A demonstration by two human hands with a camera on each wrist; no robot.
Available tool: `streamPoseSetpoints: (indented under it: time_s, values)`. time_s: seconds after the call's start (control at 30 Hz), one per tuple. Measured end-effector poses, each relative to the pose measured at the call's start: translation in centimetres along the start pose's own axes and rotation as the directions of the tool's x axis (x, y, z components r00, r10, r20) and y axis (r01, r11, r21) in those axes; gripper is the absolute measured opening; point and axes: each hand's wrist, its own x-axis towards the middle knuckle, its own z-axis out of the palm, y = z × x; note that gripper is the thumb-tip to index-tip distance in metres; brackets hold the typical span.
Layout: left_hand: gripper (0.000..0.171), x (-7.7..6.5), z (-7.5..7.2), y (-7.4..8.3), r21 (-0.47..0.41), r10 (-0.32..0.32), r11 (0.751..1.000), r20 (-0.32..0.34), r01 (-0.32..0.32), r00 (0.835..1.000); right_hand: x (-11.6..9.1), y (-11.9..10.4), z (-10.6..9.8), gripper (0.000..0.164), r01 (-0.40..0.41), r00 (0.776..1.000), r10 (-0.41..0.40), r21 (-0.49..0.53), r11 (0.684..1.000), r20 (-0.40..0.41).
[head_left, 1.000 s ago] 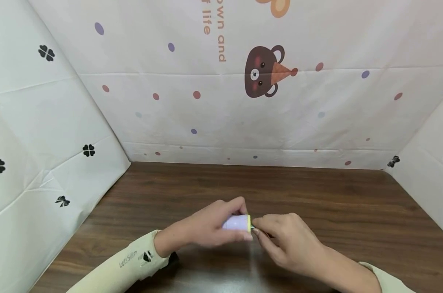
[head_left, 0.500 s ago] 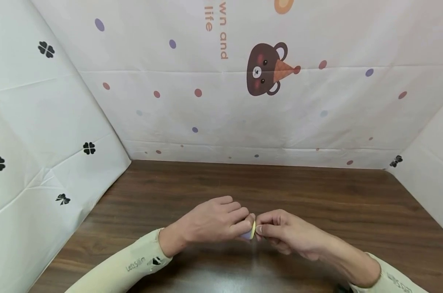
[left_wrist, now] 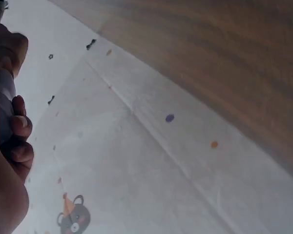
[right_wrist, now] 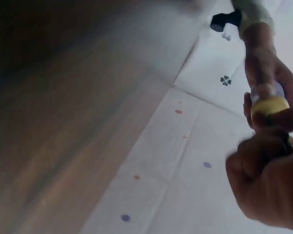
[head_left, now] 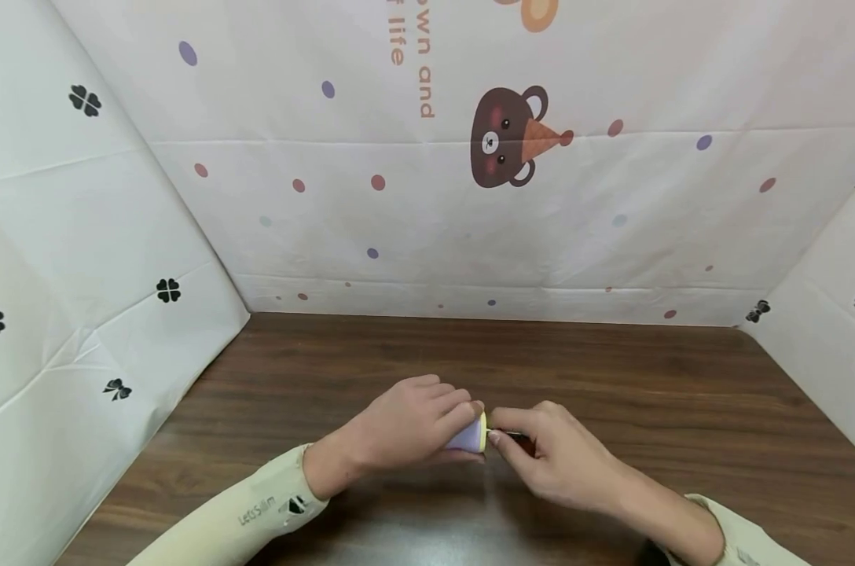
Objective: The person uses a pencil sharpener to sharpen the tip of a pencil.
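My left hand (head_left: pixel 406 420) grips a small lavender cylinder (head_left: pixel 467 438) with a yellow rim, which lies sideways above the table. Its yellow end faces my right hand (head_left: pixel 572 464). Between the right thumb and index finger I pinch a thin dark stick (head_left: pixel 515 434), pencil-like, its tip at the yellow end. How far the tip reaches inside is hidden. The left wrist view has the cylinder's grey-looking side (left_wrist: pixel 5 114) among curled fingers. From the right wrist, the yellow end (right_wrist: pixel 269 105) shows just beyond my fingertips, blurred and dark.
A dark brown wooden table (head_left: pixel 328 354) lies under both hands. White printed cloth (head_left: pixel 427 228) stands behind it, with a bear's head and dots. More cloth walls close off the left (head_left: pixel 116 314) and right (head_left: pixel 831 330) sides.
The right hand turned over at the wrist half a second ago and has turned back, still pinching the stick. The left fingers now cover more of the cylinder than one second ago.
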Motion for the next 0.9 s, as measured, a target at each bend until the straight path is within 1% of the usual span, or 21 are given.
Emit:
streamPoseSetpoints:
  time_s: [0.03, 0.07, 0.1, 0.13, 0.17, 0.2, 0.23, 0.3, 0.33, 0.4, 0.43, 0.47, 0.5, 0.53, 0.57, 0.6, 0.67, 0.7, 0.77, 0.8, 0.9]
  values:
    - [0.050, 0.0, -0.1, 0.0, -0.090, -0.056, 0.994, 0.027, 0.058, 0.998, 0.0, 0.1, 0.1, 0.026, 0.078, 0.996, -0.083, -0.121, 0.990, -0.041]
    - [0.050, -0.1, -0.1, 0.1, -0.198, -0.113, 0.972, 0.064, 0.124, 0.991, 0.1, 0.2, 0.2, 0.023, 0.154, 0.982, -0.177, -0.251, 0.956, -0.070]
    - [0.048, -0.1, -0.2, 0.2, -0.322, -0.169, 0.926, 0.114, 0.197, 0.979, 0.2, 0.2, 0.3, 0.019, 0.224, 0.958, -0.273, -0.369, 0.902, -0.088]
    - [0.046, -0.1, -0.3, 0.2, -0.447, -0.218, 0.852, 0.169, 0.272, 0.961, 0.4, 0.3, 0.3, 0.016, 0.286, 0.923, -0.372, -0.476, 0.832, -0.096]
    - [0.042, -0.1, -0.3, 0.2, -0.570, -0.255, 0.749, 0.224, 0.339, 0.941, 0.6, 0.2, 0.2, 0.016, 0.330, 0.884, -0.458, -0.570, 0.753, -0.093]
    - [0.037, -0.1, -0.3, 0.2, -0.676, -0.277, 0.621, 0.285, 0.397, 0.918, 0.8, 0.1, 0.0, 0.017, 0.369, 0.835, -0.543, -0.645, 0.670, -0.087]
    - [0.032, -0.1, -0.4, 0.3, -0.762, -0.286, 0.471, 0.344, 0.444, 0.894, 1.1, 0.0, -0.2, 0.020, 0.393, 0.784, -0.615, -0.705, 0.590, -0.077]
    - [0.024, 0.0, -0.4, 0.4, -0.857, -0.251, 0.133, 0.457, 0.498, 0.853, 1.6, -0.5, -0.6, 0.021, 0.418, 0.692, -0.720, -0.787, 0.454, -0.048]
    - [0.023, 0.0, -0.3, 0.5, -0.861, -0.215, -0.030, 0.501, 0.508, 0.838, 1.8, -0.7, -0.7, 0.020, 0.423, 0.653, -0.756, -0.812, 0.402, -0.034]
    - [0.026, 0.0, -0.4, 0.6, -0.794, -0.123, -0.323, 0.575, 0.515, 0.809, 2.1, -1.1, -1.0, 0.021, 0.427, 0.599, -0.801, -0.844, 0.326, -0.006]
    - [0.029, 0.0, -0.4, 0.7, -0.737, -0.075, -0.436, 0.602, 0.516, 0.795, 2.1, -1.2, -1.0, 0.022, 0.427, 0.583, -0.812, -0.853, 0.300, 0.006]
    - [0.031, -0.1, -0.5, 0.8, -0.676, -0.027, -0.523, 0.622, 0.519, 0.783, 2.1, -1.3, -1.1, 0.023, 0.431, 0.572, -0.820, -0.857, 0.283, 0.017]
    - [0.032, -0.1, -0.5, 0.8, -0.625, 0.013, -0.585, 0.630, 0.517, 0.776, 2.1, -1.4, -1.1, 0.023, 0.435, 0.564, -0.825, -0.858, 0.272, 0.024]
    - [0.033, -0.1, -0.6, 0.9, -0.582, 0.041, -0.625, 0.641, 0.520, 0.766, 2.1, -1.4, -1.1, 0.023, 0.441, 0.559, -0.829, -0.855, 0.271, 0.025]
    - [0.034, -0.1, -0.7, 0.9, -0.551, 0.061, -0.652, 0.647, 0.521, 0.760, 2.0, -1.5, -1.1, 0.022, 0.445, 0.561, -0.827, -0.853, 0.274, 0.026]
    - [0.035, -0.1, -0.8, 1.0, -0.542, 0.063, -0.660, 0.650, 0.520, 0.757, 2.0, -1.5, -1.1, 0.021, 0.450, 0.569, -0.822, -0.845, 0.289, 0.022]
    - [0.034, 0.0, -0.9, 1.0, -0.587, 0.032, -0.613, 0.651, 0.529, 0.759, 1.9, -1.5, -1.0, 0.020, 0.466, 0.601, -0.799, -0.813, 0.348, 0.002]
    - [0.034, 0.1, -1.0, 1.1, -0.632, -0.002, -0.561, 0.647, 0.535, 0.762, 1.8, -1.4, -0.9, 0.020, 0.474, 0.625, -0.780, -0.788, 0.392, -0.012]
    - [0.032, 0.2, -1.1, 1.1, -0.724, -0.087, -0.419, 0.633, 0.548, 0.769, 1.6, -1.3, -0.6, 0.022, 0.480, 0.680, -0.732, -0.728, 0.490, -0.044]
    - [0.030, 0.3, -1.2, 1.0, -0.772, -0.134, -0.317, 0.612, 0.551, 0.780, 1.4, -1.1, -0.4, 0.024, 0.479, 0.714, -0.697, -0.681, 0.553, -0.064]
    - [0.024, 0.3, -1.6, 0.9, -0.837, -0.236, 0.035, 0.525, 0.547, 0.818, 0.8, -0.8, 0.3, 0.027, 0.454, 0.808, -0.578, -0.506, 0.734, -0.114]
